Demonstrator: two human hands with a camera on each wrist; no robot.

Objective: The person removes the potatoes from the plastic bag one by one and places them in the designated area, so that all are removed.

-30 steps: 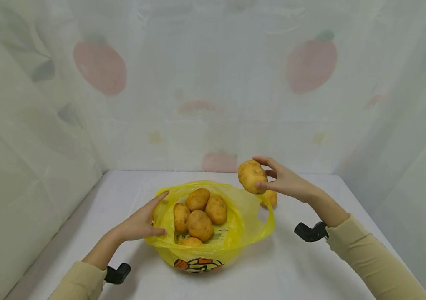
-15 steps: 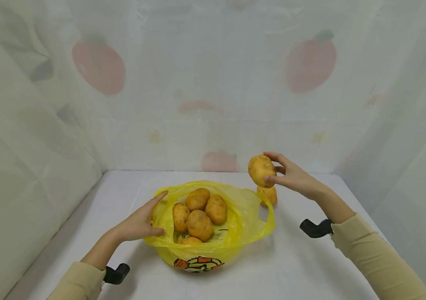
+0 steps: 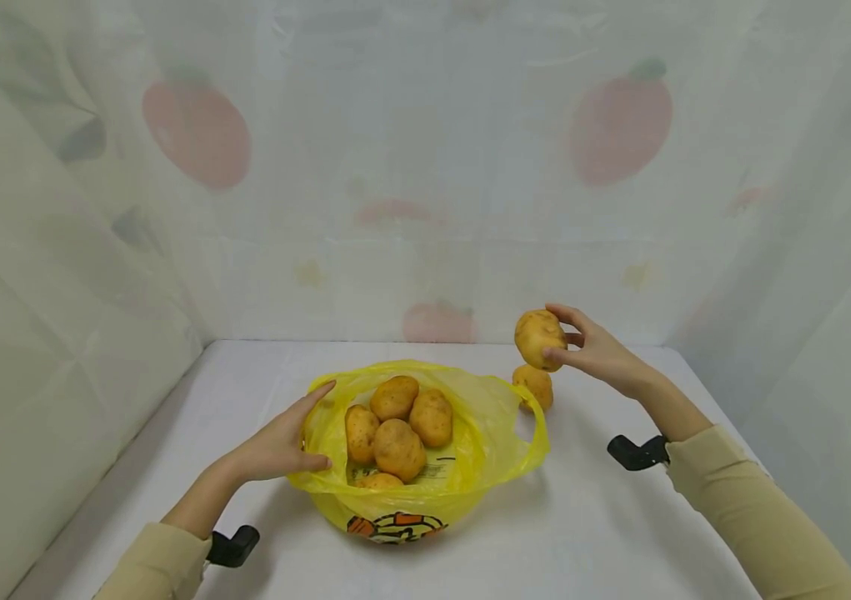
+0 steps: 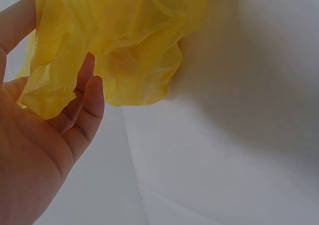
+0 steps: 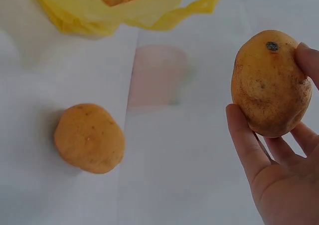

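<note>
A yellow plastic bag [image 3: 496, 433] lies open on the white table [image 3: 605, 533] with several potatoes [image 3: 397, 448] inside. My left hand [image 3: 282, 442] holds the bag's left rim, thumb on the plastic [image 4: 119, 50] and fingers straight along it. My right hand [image 3: 593, 350] grips one potato [image 3: 539, 338] in the air, right of the bag; the right wrist view shows this held potato [image 5: 269, 83] between thumb and fingers. Below it another potato [image 3: 533, 386] lies on the table beside the bag's right handle, also seen in the right wrist view as a loose potato [image 5: 89, 137].
White cloth with red fruit prints [image 3: 620, 125] walls the table at the back and both sides. The bag bears an orange print [image 3: 393, 527] on its front. Black wrist mounts [image 3: 635, 452] sit on both sleeves.
My right hand has carried the potato to the right, away from over the bag, to above the loose potato on the table. The left hand and bag have stayed put.
</note>
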